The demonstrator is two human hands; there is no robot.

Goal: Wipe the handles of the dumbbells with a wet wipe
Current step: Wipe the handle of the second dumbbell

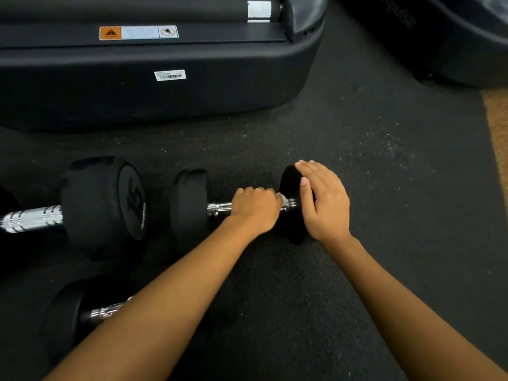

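Nearest, toward the near left corner of the black rubber floor (357, 149): a small dumbbell (64, 316), its chrome bar partly hidden behind the left forearm.

Farther in, about mid-floor: the middle dumbbell (189, 207), lying crosswise with one black head at each end. Around its handle (220, 209), the left grip (255, 211), knuckles up, fingers curled fully closed over the bar. Under those fingers, the wet wipe (283, 199), pressed against the handle, with only a small white corner peeping out at the end beside the right-hand head (288, 182). On top of that head, the right grip (323, 200), laid flat with fingers straight and together, thumb down the inner face, holding nothing.

Just left of the middle dumbbell, almost head to head with it: a bigger dumbbell (104, 204) marked "15" on its end face, knurled chrome bar running off toward the floor's left edge.

Beyond, along the far edge: the dark base of a treadmill (220, 86), with a white barcode label (170, 75) on its side and an orange-and-white warning sticker (138, 32) higher up. In the far right corner, part of another black machine (445, 42) (lettering too blurred to read). Along the right edge, a tan strip (498, 127).
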